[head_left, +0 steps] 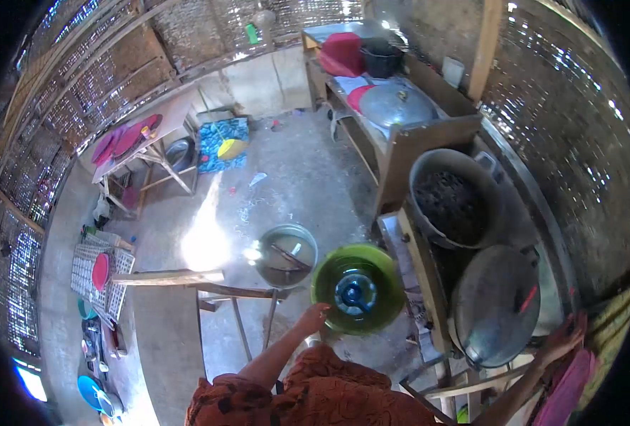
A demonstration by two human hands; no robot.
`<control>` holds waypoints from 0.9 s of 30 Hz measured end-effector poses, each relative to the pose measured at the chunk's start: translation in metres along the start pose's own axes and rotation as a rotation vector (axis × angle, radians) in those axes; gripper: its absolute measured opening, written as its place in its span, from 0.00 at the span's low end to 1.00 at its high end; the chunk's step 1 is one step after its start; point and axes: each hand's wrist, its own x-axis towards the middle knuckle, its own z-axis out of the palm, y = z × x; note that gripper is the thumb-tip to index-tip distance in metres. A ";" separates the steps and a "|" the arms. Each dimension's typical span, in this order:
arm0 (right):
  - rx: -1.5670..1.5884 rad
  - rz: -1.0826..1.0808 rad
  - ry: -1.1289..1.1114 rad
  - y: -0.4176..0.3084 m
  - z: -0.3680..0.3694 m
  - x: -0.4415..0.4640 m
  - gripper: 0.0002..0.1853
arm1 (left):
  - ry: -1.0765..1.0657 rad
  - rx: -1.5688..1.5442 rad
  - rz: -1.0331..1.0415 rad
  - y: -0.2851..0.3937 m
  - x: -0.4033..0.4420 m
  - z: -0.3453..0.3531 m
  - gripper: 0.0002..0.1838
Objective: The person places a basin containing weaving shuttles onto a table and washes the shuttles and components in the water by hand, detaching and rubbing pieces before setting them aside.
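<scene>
My left hand point(314, 319) is low in front of me, beside the left rim of a green basin point(393, 287). Its fingers look loosely apart, with nothing visible in them. Inside the basin are water and a blue scoop-like object point(354, 292). My right hand point(565, 341) reaches out to the right, fingers stretched, close to a pink plastic or cloth item point(576, 380); whether they touch cannot be seen. Left of that hand, a large round metal lid point(500, 305) lies tilted on the stove bench.
A big pot with dark contents point(453, 206) sits behind the lid. A grey basin of murky water point(286, 238) stands on the floor. Wooden bench point(166, 334) and frame pieces are at left. A lidded pan point(393, 106) rests on the back table.
</scene>
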 end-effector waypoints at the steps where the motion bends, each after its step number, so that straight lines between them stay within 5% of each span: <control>1: 0.047 0.057 -0.023 -0.031 0.020 -0.005 0.14 | 0.021 0.088 -0.025 -0.026 0.016 -0.008 0.20; 6: 0.455 0.081 -0.369 -0.205 0.099 -0.028 0.15 | 0.074 0.212 -0.213 -0.100 0.087 -0.044 0.23; 8: 0.635 -0.133 -0.355 -0.267 0.144 -0.056 0.15 | 0.124 0.173 -0.232 -0.134 0.109 -0.051 0.26; 10: 1.042 0.049 -0.602 -0.339 0.180 -0.087 0.10 | 0.206 0.158 -0.330 -0.162 0.133 -0.061 0.25; 12: 1.114 -0.085 -0.810 -0.398 0.213 -0.126 0.09 | 0.283 0.168 -0.401 -0.201 0.160 -0.074 0.21; 14: 1.275 0.059 -1.024 -0.448 0.255 -0.193 0.08 | 0.312 0.297 -0.391 -0.244 0.196 -0.093 0.19; 16: 1.217 -0.033 -1.190 -0.489 0.300 -0.263 0.07 | 0.520 0.142 -0.618 -0.266 0.218 -0.110 0.18; 18: 1.371 0.141 -1.333 -0.531 0.336 -0.330 0.06 | 0.429 0.243 -0.612 -0.303 0.243 -0.134 0.19; 20: 1.393 0.165 -1.405 -0.570 0.381 -0.397 0.09 | 0.585 0.088 -0.849 -0.338 0.258 -0.148 0.18; 22: 1.196 0.125 -1.475 -0.600 0.429 -0.474 0.12 | 0.445 0.072 -0.775 -0.446 0.271 -0.151 0.33; 27: 1.066 0.084 -1.646 -0.665 0.508 -0.598 0.20 | 0.548 0.111 -1.070 -0.548 0.269 -0.152 0.43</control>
